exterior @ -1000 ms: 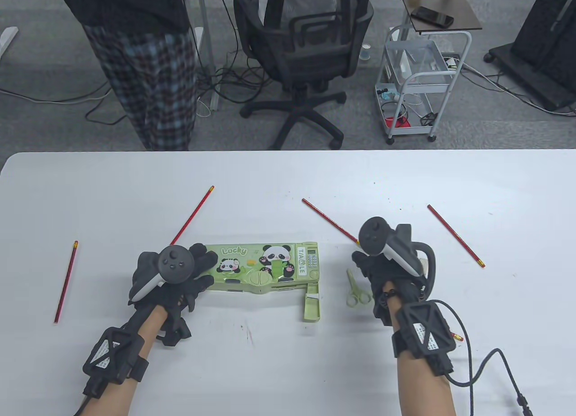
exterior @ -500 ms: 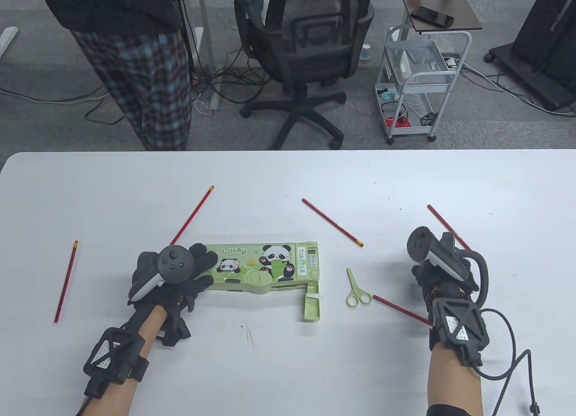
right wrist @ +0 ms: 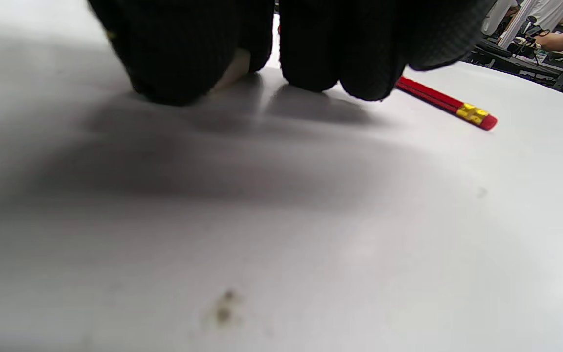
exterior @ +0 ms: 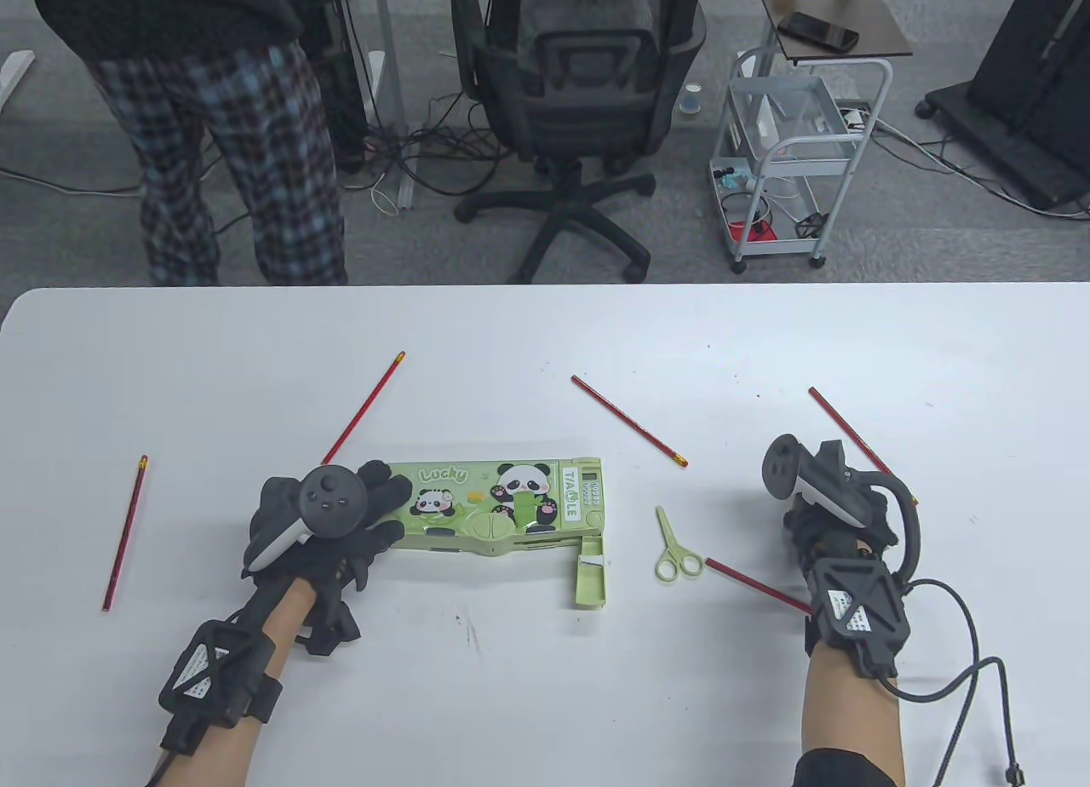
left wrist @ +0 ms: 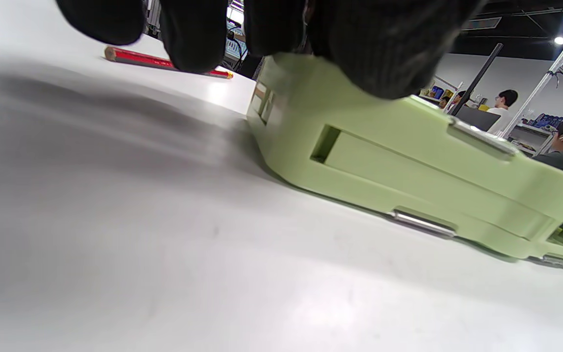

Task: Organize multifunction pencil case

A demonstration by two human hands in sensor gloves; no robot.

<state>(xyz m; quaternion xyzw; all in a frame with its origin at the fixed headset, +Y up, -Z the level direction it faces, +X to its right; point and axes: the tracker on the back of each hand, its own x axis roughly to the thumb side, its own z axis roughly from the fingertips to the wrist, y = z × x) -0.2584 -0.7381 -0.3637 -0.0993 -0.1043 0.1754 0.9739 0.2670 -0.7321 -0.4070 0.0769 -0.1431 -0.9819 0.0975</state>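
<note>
The green panda pencil case (exterior: 502, 506) lies shut on the white table (exterior: 545, 702), with a small drawer (exterior: 589, 578) slid out at its front right. My left hand (exterior: 387, 506) rests with spread fingers on the case's left end (left wrist: 408, 161). A pair of green scissors (exterior: 677, 548) lies right of the case, a red pencil (exterior: 758, 584) beside it. My right hand (exterior: 822, 523) is down on the table over the low end of another red pencil (exterior: 839, 421). Its fingers (right wrist: 311, 44) curl round a small pale block (right wrist: 235, 73); the pencil (right wrist: 443, 103) runs behind them.
Three more red pencils lie loose: one far left (exterior: 125, 531), one behind my left hand (exterior: 366, 406), one mid-table (exterior: 628, 419). Beyond the far table edge are an office chair (exterior: 579, 97), a white cart (exterior: 792, 157) and a standing person (exterior: 221, 140).
My right hand moved from beside the scissors to the right, uncovering the pencil by the scissors, and settled over the rightmost pencil. The left hand stayed put. The person behind walked left.
</note>
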